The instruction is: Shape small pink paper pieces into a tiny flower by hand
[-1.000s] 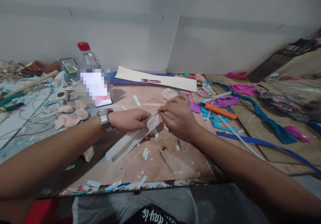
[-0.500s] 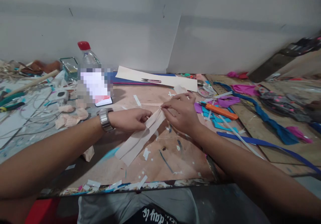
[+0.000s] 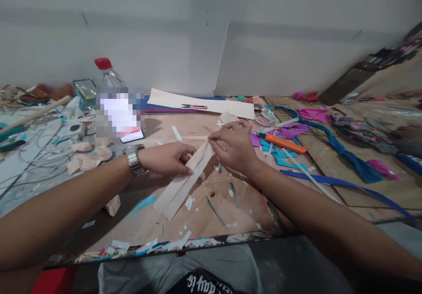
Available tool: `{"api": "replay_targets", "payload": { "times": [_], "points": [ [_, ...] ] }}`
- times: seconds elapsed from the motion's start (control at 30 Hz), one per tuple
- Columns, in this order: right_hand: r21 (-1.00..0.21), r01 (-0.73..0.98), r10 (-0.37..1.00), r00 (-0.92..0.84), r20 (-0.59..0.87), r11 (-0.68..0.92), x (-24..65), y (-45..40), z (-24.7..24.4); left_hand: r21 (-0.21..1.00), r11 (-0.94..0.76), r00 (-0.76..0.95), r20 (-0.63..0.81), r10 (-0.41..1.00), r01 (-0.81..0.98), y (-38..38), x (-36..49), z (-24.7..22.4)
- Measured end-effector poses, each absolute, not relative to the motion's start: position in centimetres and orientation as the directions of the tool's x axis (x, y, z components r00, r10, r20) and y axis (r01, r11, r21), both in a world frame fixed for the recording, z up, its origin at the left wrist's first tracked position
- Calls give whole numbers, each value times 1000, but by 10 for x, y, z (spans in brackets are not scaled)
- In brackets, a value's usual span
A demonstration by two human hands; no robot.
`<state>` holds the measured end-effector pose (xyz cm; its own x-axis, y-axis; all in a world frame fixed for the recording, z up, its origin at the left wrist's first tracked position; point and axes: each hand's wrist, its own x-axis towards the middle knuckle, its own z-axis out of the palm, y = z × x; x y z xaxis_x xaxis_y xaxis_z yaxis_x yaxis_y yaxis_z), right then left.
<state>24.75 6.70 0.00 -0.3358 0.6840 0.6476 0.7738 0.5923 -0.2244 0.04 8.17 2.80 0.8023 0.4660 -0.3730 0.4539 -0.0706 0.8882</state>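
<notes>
A pale peach strip of thin paper or cloth point(image 3: 180, 188), with a fold along its length, slants between my two hands over the wooden tabletop point(image 3: 198, 223). My right hand point(image 3: 234, 147) pinches its narrow, gathered upper end between thumb and fingertips. Partway down the strip, my left hand point(image 3: 169, 158) holds its left edge, thumb lying on top and fingers curled. The strip's wide lower end hangs free toward the table's front edge. Beyond my right hand, another pale piece point(image 3: 229, 117) sticks out, partly hidden by the fingers.
A phone point(image 3: 132, 135) leans by a red-capped bottle point(image 3: 103, 63). Small snips point(image 3: 194, 107) lie on a cream strip point(image 3: 227, 107) at the back. To the right are an orange cutter point(image 3: 285, 143), a blue ribbon point(image 3: 349, 186) and purple scraps. Cables and pliers point(image 3: 11, 138) clutter the left.
My left thumb now presses on top of the strip, nearer its central fold. The right hand keeps its pinch on the gathered end. The whole view has shifted slightly.
</notes>
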Motion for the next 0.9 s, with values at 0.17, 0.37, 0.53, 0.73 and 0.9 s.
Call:
{"api": "replay_targets", "payload": {
  "times": [0.17,0.37,0.53,0.73,0.9],
  "points": [
    [-240,765,687,-334,645,597,248,68,-1,876,-33,796,-420,436,481,81,0,28],
    [-212,765,676,-359,643,608,246,65,1,909,-112,827,-306,472,401,83,-1,25],
    [-198,724,651,-421,631,661,244,61,2,892,-172,833,-301,464,418,84,-1,24],
    [-219,641,623,-513,591,736,239,52,0,793,-365,789,-220,574,487,84,1,25],
    [-209,605,595,-556,580,768,235,47,3,813,-344,785,-207,584,470,82,3,22]
  ]
}}
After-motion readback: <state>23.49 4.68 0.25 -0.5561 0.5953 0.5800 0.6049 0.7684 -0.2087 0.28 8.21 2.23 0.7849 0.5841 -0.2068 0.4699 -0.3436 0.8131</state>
